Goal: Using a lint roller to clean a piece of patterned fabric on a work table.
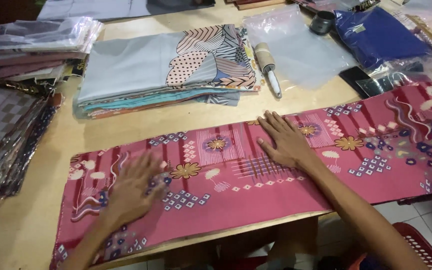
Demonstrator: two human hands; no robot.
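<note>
A long pink patterned cloth, folded into a strip, lies along the near edge of a wooden table. My left hand rests flat on its left part, fingers spread and blurred. My right hand presses flat on the middle of the cloth, fingers spread toward the far side. Neither hand grips anything.
A stack of folded grey and patterned fabrics sits behind the cloth, with a lint roller and clear plastic bag beside it. Bagged fabrics pile at the left. A blue bagged cloth lies far right. A red basket stands below.
</note>
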